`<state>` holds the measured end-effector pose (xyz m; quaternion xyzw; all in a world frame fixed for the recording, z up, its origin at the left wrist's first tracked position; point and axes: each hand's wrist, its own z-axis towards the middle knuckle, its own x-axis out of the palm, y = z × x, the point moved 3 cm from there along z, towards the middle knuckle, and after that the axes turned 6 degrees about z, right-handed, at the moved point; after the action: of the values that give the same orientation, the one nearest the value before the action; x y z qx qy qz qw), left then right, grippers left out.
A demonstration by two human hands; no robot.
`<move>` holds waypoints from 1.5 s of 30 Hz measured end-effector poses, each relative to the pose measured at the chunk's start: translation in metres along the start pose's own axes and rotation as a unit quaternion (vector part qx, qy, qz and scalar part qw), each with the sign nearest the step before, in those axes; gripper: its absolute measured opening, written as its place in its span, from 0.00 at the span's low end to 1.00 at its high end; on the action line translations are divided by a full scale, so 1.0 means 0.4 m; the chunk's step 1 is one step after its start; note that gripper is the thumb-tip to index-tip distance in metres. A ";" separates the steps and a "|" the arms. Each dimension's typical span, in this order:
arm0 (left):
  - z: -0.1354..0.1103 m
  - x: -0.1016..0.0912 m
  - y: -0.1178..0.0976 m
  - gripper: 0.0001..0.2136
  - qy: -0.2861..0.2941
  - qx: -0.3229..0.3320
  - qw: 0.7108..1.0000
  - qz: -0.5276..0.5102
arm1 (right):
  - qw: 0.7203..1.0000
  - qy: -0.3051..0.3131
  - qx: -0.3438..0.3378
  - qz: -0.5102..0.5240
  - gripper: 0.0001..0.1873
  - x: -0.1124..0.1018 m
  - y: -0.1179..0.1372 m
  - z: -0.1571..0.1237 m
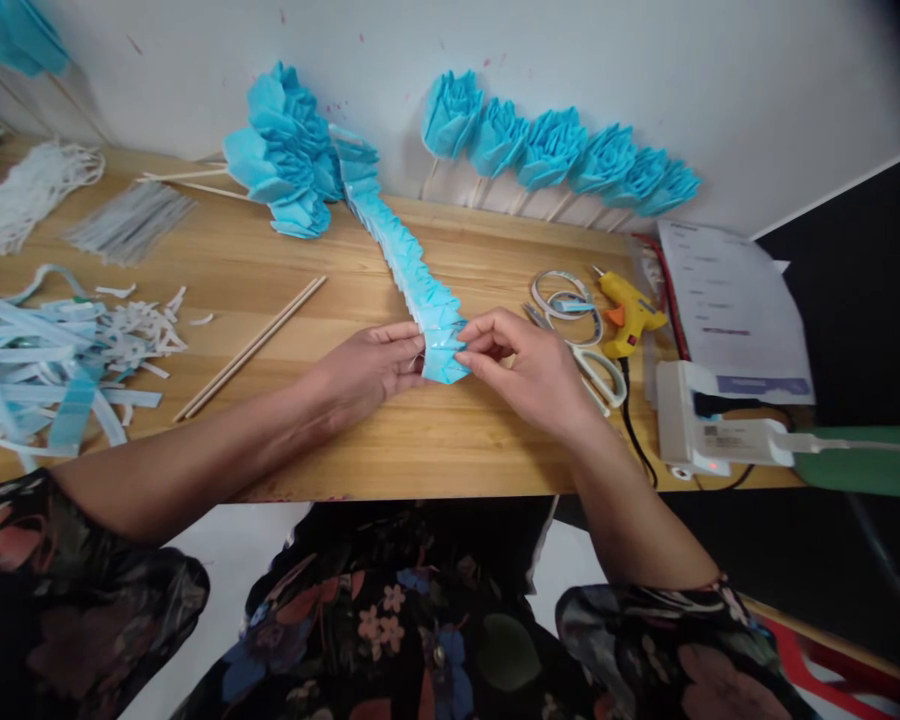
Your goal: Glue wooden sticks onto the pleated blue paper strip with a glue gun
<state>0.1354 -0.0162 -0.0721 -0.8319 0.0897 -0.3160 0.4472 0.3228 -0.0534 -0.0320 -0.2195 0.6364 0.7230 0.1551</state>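
Note:
A long, folded blue strip [409, 262] with pointed, overlapping pleats runs from the blue flowers at the back down to both hands. My left hand [379, 362] grips the left edge of its near end, thumb and fingers closed on it. On the right edge, my right hand [521, 365] pinches the strip between thumb and fingertips. Two thin wooden sticks [251, 348] lie on the table left of my left hand. Close to my right hand are scissors [596, 375], partly hidden behind it, and a roll of tape [562, 292].
Blue flowers on sticks [551, 148] lean against the wall, and a bunch of blue flowers [289, 160] lies at back left. Cut strips [67, 370], grey wires [131, 220] and white cords [34, 190] cover the left. A yellow glue gun [630, 312] and white power adapter [690, 425] stand right.

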 end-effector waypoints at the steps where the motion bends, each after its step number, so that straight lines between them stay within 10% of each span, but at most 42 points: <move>1: 0.002 0.000 -0.001 0.08 0.001 0.000 1.000 0.003 | 1.000 0.001 0.001 0.000 0.06 0.001 -0.003 0.001; 15: -0.009 0.003 0.001 0.10 -0.005 0.033 0.999 0.002 | 1.000 -0.016 -0.018 -0.004 0.06 -0.007 -0.009 0.002; 19: -0.006 0.002 0.001 0.08 -0.010 0.036 0.999 -0.017 | 0.997 -0.070 0.027 0.026 0.21 -0.026 -0.031 0.004; 27: -0.002 -0.001 0.011 0.06 -0.034 0.041 0.999 -0.013 | 0.949 0.069 0.177 0.250 0.29 0.016 -0.050 0.034; 45: 0.003 -0.015 0.000 0.09 -0.036 0.120 0.987 0.101 | 0.948 0.081 0.137 0.274 0.26 0.063 -0.077 0.054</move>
<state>0.1316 -0.0129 -0.0751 -0.7698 0.1184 -0.2473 0.5765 0.3142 -0.0293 -0.0691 -0.0715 0.7754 0.6232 -0.0726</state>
